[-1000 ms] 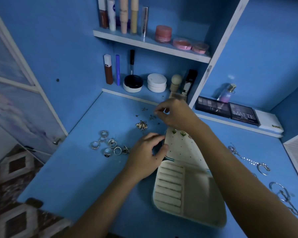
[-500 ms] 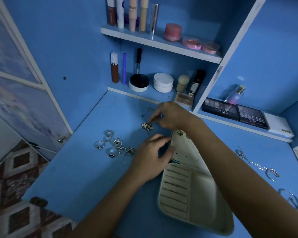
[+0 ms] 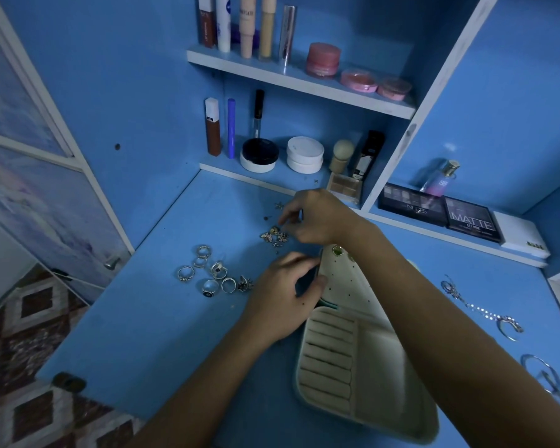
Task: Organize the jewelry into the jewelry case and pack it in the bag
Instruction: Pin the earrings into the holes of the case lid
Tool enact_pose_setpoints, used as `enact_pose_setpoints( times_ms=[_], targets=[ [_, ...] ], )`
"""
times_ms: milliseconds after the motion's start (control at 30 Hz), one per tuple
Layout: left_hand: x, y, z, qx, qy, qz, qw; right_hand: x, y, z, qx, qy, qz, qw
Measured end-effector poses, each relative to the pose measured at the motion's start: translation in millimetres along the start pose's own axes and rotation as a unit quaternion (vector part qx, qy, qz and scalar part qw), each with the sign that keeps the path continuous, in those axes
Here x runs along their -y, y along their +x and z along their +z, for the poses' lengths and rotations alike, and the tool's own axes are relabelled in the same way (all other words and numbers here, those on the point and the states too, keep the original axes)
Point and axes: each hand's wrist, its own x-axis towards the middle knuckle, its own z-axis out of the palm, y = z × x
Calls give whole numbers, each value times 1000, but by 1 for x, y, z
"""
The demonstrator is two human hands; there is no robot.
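An open cream jewelry case lies on the blue desk, its lid raised with green earrings pinned near the top. My left hand grips the lid's left edge. My right hand reaches over a small heap of flower earrings, fingertips curled just above it; whether they pinch a piece is hidden. Several silver rings lie left of the case. No bag is in view.
A chain necklace and bangles lie at the right. A stray earring sits behind the heap. Shelves with cosmetics and eyeshadow palettes line the back. The desk's front edge drops to a patterned floor.
My right hand moved from the lid's top left and down to the heap of earrings. The left hand stays on the lid. The camera shifted slightly.
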Motion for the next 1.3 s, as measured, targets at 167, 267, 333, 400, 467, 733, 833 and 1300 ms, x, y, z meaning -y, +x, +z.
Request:
enact_pose_setpoints(
  times_ms=[167, 267, 333, 400, 467, 733, 833, 1300],
  targets=[
    [-1, 1, 0, -2, 0, -4, 1000, 2, 2, 4, 5, 18, -11, 1000],
    [0, 0, 0, 2, -3, -7, 1000, 3, 3, 5, 3, 11, -16, 1000],
    [-1, 0, 0, 1, -2, -9, 1000, 3, 3, 6, 4, 2, -19, 1000],
    [-1, 0, -1, -1, 1, -9, 1000, 2, 4, 8, 5, -4, -23, 1000],
    [0, 0, 0, 0, 1, -10, 1000, 1, 5, 8, 3, -3, -27, 1000],
    [-2, -1, -2, 2, -3, -11, 1000, -1, -5, -3, -55, 49, -6, 997],
    [-3, -1, -2, -3, -2, -7, 1000, -5, -15, -10, -87, 81, 15, 993],
    [-6, -2, -5, -9, -6, -8, 1000, -33, -108, -42, -231, 195, 107, 947]
  ],
)
